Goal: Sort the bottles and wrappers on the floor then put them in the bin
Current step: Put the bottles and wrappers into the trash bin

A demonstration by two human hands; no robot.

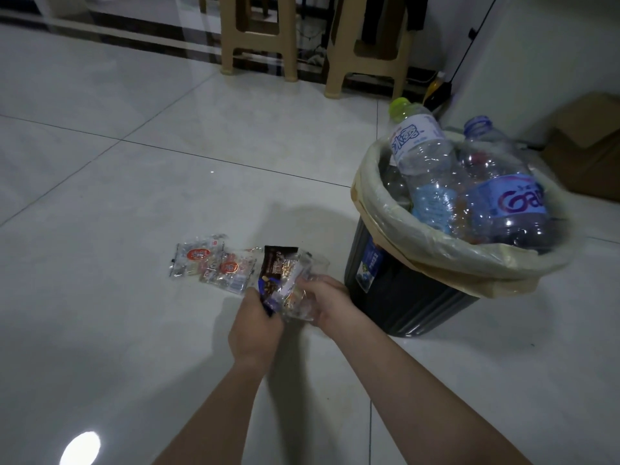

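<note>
Hands (256, 325) (330, 302) grip crinkly, seemingly plastic wrappers (281, 273)

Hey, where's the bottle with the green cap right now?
Head view, upper right: the green-capped bottle stands neck-up in the lined bin, just left of the blue-labelled bottle, its cap above the rim.

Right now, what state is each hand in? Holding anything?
Left hand: grips the dark brown and blue foil snack wrapper.
Right hand: grips the clear crinkled plastic wrapper.
</note>
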